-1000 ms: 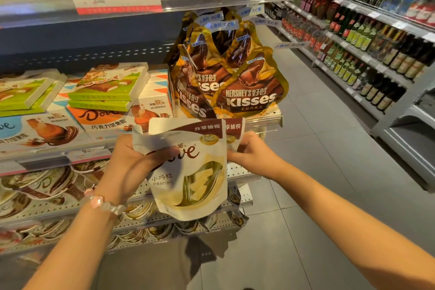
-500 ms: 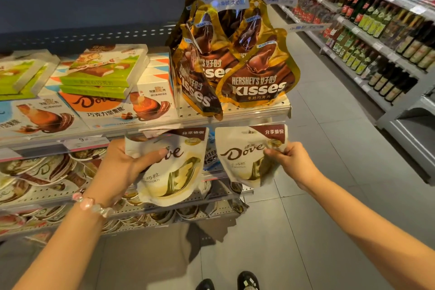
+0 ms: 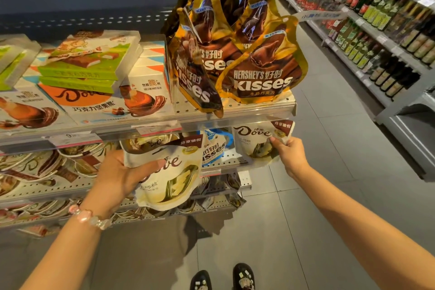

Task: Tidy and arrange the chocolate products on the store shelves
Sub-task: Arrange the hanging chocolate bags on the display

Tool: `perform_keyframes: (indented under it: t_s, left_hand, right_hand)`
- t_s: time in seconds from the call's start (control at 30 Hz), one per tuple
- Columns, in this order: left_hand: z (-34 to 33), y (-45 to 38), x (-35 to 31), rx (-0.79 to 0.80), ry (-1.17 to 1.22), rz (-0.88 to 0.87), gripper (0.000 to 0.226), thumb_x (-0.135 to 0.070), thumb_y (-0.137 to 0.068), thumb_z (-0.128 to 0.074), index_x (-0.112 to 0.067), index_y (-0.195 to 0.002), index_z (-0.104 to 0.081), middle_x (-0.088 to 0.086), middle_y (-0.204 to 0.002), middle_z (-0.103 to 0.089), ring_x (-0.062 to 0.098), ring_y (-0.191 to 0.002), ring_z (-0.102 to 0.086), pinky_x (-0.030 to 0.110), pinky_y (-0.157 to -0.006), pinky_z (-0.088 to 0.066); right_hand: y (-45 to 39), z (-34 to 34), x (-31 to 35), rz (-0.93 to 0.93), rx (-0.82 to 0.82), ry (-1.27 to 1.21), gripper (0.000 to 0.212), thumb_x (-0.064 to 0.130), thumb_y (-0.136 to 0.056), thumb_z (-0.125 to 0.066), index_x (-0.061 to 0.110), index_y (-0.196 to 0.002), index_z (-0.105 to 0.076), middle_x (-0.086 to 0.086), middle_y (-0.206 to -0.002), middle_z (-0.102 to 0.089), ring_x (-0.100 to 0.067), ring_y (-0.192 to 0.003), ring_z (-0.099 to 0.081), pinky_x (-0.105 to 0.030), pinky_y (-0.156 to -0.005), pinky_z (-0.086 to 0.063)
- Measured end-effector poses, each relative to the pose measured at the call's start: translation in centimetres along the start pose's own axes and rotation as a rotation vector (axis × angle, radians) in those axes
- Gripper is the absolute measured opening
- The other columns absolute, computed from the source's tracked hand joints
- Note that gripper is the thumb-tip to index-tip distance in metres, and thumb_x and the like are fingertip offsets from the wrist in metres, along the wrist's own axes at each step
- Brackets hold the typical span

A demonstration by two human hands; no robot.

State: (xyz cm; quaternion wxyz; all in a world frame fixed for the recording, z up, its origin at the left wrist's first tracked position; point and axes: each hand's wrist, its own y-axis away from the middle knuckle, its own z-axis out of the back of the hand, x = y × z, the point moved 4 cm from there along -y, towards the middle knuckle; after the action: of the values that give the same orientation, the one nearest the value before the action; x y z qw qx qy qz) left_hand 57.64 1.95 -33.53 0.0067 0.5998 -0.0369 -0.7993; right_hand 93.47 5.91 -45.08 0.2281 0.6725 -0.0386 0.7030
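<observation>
**Dove pouches, two held, one going to shelf**

Moved since earlier: right pouch (image 3: pixel 256 142) now at second shelf (image 3: pixel 226 167) under Kisses bags (image 3: pixel 263 73), pinched by right hand (image 3: pixel 290 156). Left hand (image 3: pixel 122 176) grips left pouch (image 3: pixel 169 176). Risk: corner pinch slips; pouch topples.

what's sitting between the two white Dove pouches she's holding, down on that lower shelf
In the head view, a white-and-blue Kisses bag stands on the shelf between the left hand's Dove pouch and the right hand's Dove pouch.
</observation>
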Motion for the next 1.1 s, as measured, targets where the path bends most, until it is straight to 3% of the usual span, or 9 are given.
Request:
perform_keyframes:
  t_s: [0.1, 0.2, 0.27, 0.57, 0.7, 0.77, 0.93, 1.03, 1.1]
  left_hand:
    - [-0.3, -0.1, 0.5, -0.011, 0.086, 0.048, 0.019, -0.006, -0.066, -0.074, -0.010, -0.084, -0.074, 0.010, -0.081, -0.074, 0.023, -0.074, -0.070, 0.017, -0.044, -0.049]
    - [-0.5, -0.1, 0.3, -0.018, 0.129, 0.058, 0.018, 0.006, -0.071, -0.070, -0.008, -0.081, -0.073, 0.003, -0.073, -0.074, 0.013, -0.064, -0.069, 0.014, -0.042, -0.047]
    - [-0.3, -0.1, 0.4, -0.023, 0.129, 0.055, 0.018, 0.005, -0.070, -0.070, -0.004, -0.086, -0.070, 0.006, -0.078, -0.074, 0.015, -0.066, -0.070, 0.014, -0.042, -0.047]
    - [0.0, -0.3, 1.2, -0.077, 0.125, 0.054, 0.017, 0.002, -0.069, -0.072, 0.003, -0.085, -0.070, 0.013, -0.078, -0.072, 0.018, -0.061, -0.069, 0.016, -0.039, -0.047]
    - [0.2, -0.4, 1.2, -0.095, 0.128, 0.073, 0.013, -0.002, -0.068, -0.073, -0.003, -0.080, -0.072, 0.012, -0.077, -0.073, 0.026, -0.069, -0.070, 0.022, -0.042, -0.051]
    - [0.2, -0.4, 1.0, -0.092, 0.129, 0.065, 0.011, -0.004, -0.067, -0.073, -0.009, -0.076, -0.073, 0.009, -0.077, -0.073, 0.024, -0.071, -0.069, 0.028, -0.048, -0.054]
    - [0.4, -0.2, 0.8, -0.111, 0.124, 0.040, 0.015, 0.002, -0.070, -0.073, -0.013, -0.070, -0.073, 0.005, -0.074, -0.073, 0.023, -0.073, -0.068, 0.038, -0.070, -0.053]
    - [0.8, 0.0, 0.9, -0.107, 0.138, 0.053, 0.016, -0.002, -0.068, -0.074, -0.017, -0.067, -0.074, 0.004, -0.073, -0.073, 0.022, -0.073, -0.069, 0.041, -0.076, -0.052]
    - [1.0, 0.1, 1.0, -0.113, 0.155, 0.053, 0.015, -0.008, -0.063, -0.075, -0.022, -0.069, -0.075, 0.005, -0.076, -0.074, 0.028, -0.080, -0.068, 0.047, -0.080, -0.052]
  right_hand:
    - [-1.0, -0.9, 0.4, 0.008, -0.007, 0.015, 0.011, 0.003, -0.092, -0.055, -0.002, -0.097, -0.064, -0.011, -0.091, -0.066, -0.017, -0.076, -0.063, -0.037, -0.075, -0.053]
    - [-1.7, -1.6, 0.4, -0.003, 0.000, 0.017, 0.015, 0.003, -0.092, -0.054, -0.006, -0.101, -0.063, -0.012, -0.096, -0.064, -0.014, -0.076, -0.061, -0.026, -0.069, -0.053]
    - [-2.0, -1.8, 0.1, -0.022, 0.012, 0.010, 0.016, 0.003, -0.092, -0.054, -0.004, -0.103, -0.062, -0.011, -0.098, -0.064, -0.010, -0.076, -0.061, -0.019, -0.065, -0.052]
    - [-2.1, -1.4, -1.0, -0.062, 0.074, 0.041, 0.022, 0.007, -0.095, -0.050, 0.001, -0.114, -0.058, -0.007, -0.104, -0.064, -0.013, -0.086, -0.062, -0.017, -0.066, -0.050]
    - [-1.9, -0.8, -1.1, -0.053, 0.049, 0.119, 0.019, 0.012, -0.095, -0.052, 0.007, -0.113, -0.057, -0.007, -0.108, -0.063, -0.018, -0.096, -0.059, -0.015, -0.065, -0.045]
    - [-1.9, -0.4, -1.1, -0.036, 0.028, 0.179, 0.023, 0.012, -0.092, -0.057, 0.008, -0.114, -0.057, -0.007, -0.109, -0.063, -0.020, -0.099, -0.059, -0.017, -0.067, -0.046]
    - [-0.4, 0.9, -2.0, -0.141, -0.060, 0.506, 0.056, 0.020, -0.084, -0.069, 0.003, -0.132, -0.046, -0.014, -0.125, -0.056, -0.028, -0.115, -0.054, -0.038, -0.094, -0.046]
    - [1.9, -0.5, -2.7, -0.305, 0.179, 0.624, 0.043, 0.015, -0.086, -0.066, 0.000, -0.123, -0.051, -0.011, -0.108, -0.059, -0.023, -0.101, -0.058, -0.029, -0.083, -0.049]
    - [3.0, -2.5, -2.3, -0.297, 0.322, 0.582, 0.030, 0.011, -0.087, -0.064, 0.001, -0.114, -0.056, -0.007, -0.100, -0.060, -0.017, -0.089, -0.059, -0.019, -0.068, -0.047]
